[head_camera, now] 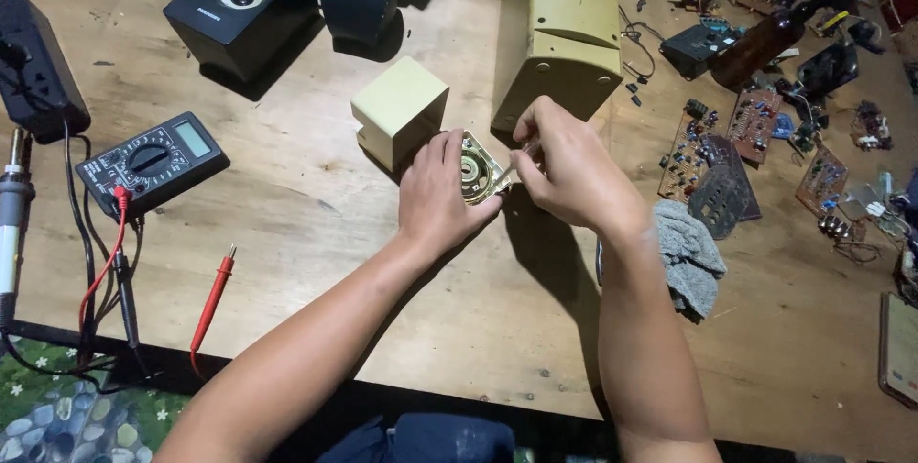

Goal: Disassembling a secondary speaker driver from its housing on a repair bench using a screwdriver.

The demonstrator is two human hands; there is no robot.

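We see a wide wooden worktop (pixel 316 205) spread under both hands, and on it, just beyond the right hand (pixel 564 171), a tall cream-coloured casing (pixel 559 28) lying on its side. Beyond the left hand (pixel 442 197) and touching its fingertips sits a small cream box (pixel 400 109); further off on that side stand a black speaker (pixel 239 4) and a black multimeter (pixel 153 162) with red probes (pixel 212 296). Out past the right hand lie a grey cloth (pixel 688 253) and scattered circuit boards (pixel 727 138). Between the two hands is the small speaker driver (pixel 476 168), a round metal part in a pale square frame, raised a little off the worktop. We judge the step in hand to be close work on this driver: the left hand is closed around its near edge, steadying it, while the right hand pinches at its far corner with thumb and forefinger, perhaps on a thin wire or tab, though we cannot tell what it grips. The next move, as we judge it, calls for a steady left-hand hold and a fine, gentle pull.
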